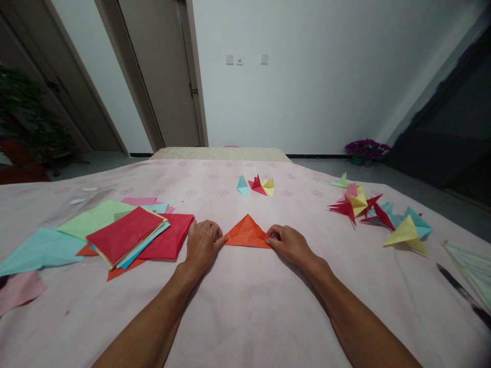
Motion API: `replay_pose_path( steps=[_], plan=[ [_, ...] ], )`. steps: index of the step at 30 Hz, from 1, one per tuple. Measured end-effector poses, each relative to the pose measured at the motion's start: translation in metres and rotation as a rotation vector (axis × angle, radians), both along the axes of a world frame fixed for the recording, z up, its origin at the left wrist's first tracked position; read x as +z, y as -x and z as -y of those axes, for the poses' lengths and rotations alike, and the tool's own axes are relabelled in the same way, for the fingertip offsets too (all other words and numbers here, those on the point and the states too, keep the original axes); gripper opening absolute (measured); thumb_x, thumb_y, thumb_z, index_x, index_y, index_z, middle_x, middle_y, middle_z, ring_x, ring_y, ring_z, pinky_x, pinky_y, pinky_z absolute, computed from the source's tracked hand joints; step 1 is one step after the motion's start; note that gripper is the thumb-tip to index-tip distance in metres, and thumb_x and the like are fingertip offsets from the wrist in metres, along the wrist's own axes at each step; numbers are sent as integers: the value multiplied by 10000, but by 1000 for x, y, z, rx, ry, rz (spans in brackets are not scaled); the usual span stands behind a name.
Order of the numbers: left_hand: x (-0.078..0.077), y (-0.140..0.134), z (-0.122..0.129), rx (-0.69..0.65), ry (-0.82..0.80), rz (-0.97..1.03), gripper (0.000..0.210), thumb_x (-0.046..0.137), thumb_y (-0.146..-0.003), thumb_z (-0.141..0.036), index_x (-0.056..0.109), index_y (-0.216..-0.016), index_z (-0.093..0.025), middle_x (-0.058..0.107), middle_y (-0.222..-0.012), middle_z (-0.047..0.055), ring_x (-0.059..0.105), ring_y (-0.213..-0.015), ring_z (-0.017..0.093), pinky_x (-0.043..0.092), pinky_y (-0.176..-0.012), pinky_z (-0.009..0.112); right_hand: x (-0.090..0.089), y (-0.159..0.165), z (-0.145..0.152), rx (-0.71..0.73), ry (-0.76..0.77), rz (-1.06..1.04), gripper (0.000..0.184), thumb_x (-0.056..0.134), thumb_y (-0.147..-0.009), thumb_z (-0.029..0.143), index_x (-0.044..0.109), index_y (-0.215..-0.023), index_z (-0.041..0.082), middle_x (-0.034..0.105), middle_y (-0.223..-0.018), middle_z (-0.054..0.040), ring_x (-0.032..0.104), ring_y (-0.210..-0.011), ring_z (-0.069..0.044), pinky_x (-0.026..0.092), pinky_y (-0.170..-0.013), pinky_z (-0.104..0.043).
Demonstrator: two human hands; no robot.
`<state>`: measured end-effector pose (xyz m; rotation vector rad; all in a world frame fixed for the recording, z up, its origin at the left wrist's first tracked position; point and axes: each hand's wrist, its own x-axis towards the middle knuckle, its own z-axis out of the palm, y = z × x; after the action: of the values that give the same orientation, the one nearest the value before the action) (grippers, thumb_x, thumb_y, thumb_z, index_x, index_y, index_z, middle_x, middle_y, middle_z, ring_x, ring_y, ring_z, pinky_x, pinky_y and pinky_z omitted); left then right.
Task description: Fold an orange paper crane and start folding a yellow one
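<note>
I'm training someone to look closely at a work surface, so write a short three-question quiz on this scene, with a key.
1. What colour is the folded paper between the left hand and the right hand?
2. True or false: the stack of paper lies on the person's right.
3. Of the three small folded papers in a row beyond the hands, the middle one is: (a) blue, (b) red, (c) yellow.

Key: 1. Orange. 2. False, left. 3. b.

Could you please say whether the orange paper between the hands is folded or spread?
Folded: the orange paper forms a creased triangle between the left hand and right hand.
</note>
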<state>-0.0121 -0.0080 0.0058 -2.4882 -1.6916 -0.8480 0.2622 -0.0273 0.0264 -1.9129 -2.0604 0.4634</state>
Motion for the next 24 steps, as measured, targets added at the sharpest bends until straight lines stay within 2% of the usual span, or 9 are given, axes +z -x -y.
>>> replay_pose_path(
  steps=[2, 4, 7, 9, 11, 15, 18, 21, 24],
  plan=[
    [0, -4, 3, -64, -88, 8, 125, 608, -886, -242, 674, -989, -217, 654, -1180, 103, 561, -1178, 288, 269, -1120, 589, -1, 0, 0, 2, -7, 3, 168, 633, -827, 354, 705, -936, 248, 656, -803, -6, 561, -750, -154, 298, -621, -254],
    [-1, -8, 6, -258, -111, -7, 243, 535, -924, -176, 653, -1127, -239, 603, -1317, 100, 474, -1316, 276, 286, -1138, 560, -2, 0, 0, 5, -28, -2, 176, 630, -830, 349, 704, -958, 253, 658, -811, -8, 567, -759, -158, 307, -629, -256],
    [-4, -15, 10, -537, -19, -63, 366, 468, -950, -128, 588, -1275, -246, 606, -1345, 82, 468, -1342, 239, 341, -1139, 496, -4, -1, 0, 5, -45, -14, 192, 634, -827, 348, 704, -980, 256, 662, -814, -13, 574, -763, -165, 321, -642, -260],
    [-6, -19, 13, -607, 28, -91, 423, 435, -962, -119, 524, -1358, -240, 598, -1365, 83, 486, -1332, 222, 354, -1140, 473, -4, -2, -1, 5, -42, -21, 192, 642, -820, 343, 708, -975, 252, 663, -805, -15, 577, -761, -167, 326, -643, -261],
    [-6, -23, 17, -613, 43, -120, 426, 439, -976, -168, 490, -1393, -237, 576, -1392, 90, 487, -1334, 226, 333, -1153, 479, -4, -3, -2, 5, -34, -30, 185, 648, -814, 336, 713, -965, 249, 664, -795, -13, 580, -756, -166, 327, -636, -260],
    [-2, -26, 24, -538, 37, -205, 500, 535, -945, -412, 483, -1407, -229, 540, -1425, 117, 430, -1372, 301, 181, -1193, 562, -5, -6, -4, 0, -33, -51, 188, 658, -804, 330, 711, -964, 248, 668, -796, -5, 582, -741, -159, 323, -619, -256],
    [2, -25, 28, -542, 65, -252, 565, 495, -935, -527, 461, -1429, -255, 477, -1476, 127, 399, -1388, 322, 149, -1186, 580, -5, -7, -4, 2, -41, -62, 192, 662, -795, 329, 710, -961, 244, 676, -810, -6, 581, -737, -157, 325, -620, -256],
    [3, -22, 30, -537, 98, -257, 584, 455, -933, -577, 444, -1442, -289, 437, -1508, 114, 349, -1415, 336, 146, -1173, 600, -5, -6, -4, 13, -45, -79, 191, 659, -790, 326, 709, -954, 240, 678, -812, -4, 578, -737, -156, 324, -621, -256],
    [0, -20, 29, -505, 116, -225, 530, 467, -940, -549, 462, -1426, -337, 426, -1520, 81, 289, -1444, 337, 143, -1166, 610, -3, -7, -3, 17, -39, -97, 176, 656, -782, 317, 709, -926, 232, 671, -786, 2, 572, -725, -152, 320, -615, -256]
  ],
)
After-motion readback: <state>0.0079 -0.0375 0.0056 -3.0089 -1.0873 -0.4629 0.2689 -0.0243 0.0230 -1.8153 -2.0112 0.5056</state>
